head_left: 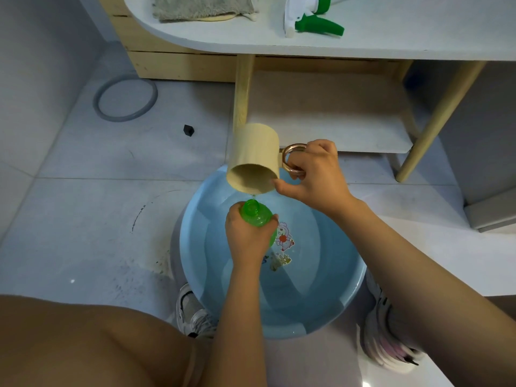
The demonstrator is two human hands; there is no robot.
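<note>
The right hand [312, 174] is holding a beige mug [255, 155] by its gold ring handle [290, 160], with fingers curled through the ring and the thumb pressing against the mug's rim. The mug is tipping steeply, its open mouth facing down and toward the camera, right above the bottle. The left hand [245, 236] is gripping a green bottle [257, 213] around its body, fingers wrapped tight, keeping it roughly upright with its uncapped neck pointing up at the mug's lower lip. The lip and the neck are sitting very near each other, and a tiny green drip is showing between them; whether they are touching is hard to tell.

Both things are hanging in the air over a light blue basin [321, 289] that is standing on the tiled floor between the person's two sneakers [192, 311]. A cartoon sticker [283, 238] is showing on the basin's bottom, just right of the left hand.

Behind the mug, a wooden leg [243, 90] is rising to a white desk [391, 29]. A grey cloth [203, 7] and a white and green spray head [310, 20] are lying on it, well apart from each other. On the floor to the left, a grey ring [125, 97] and a small black cube [188, 130] are lying near one another.
</note>
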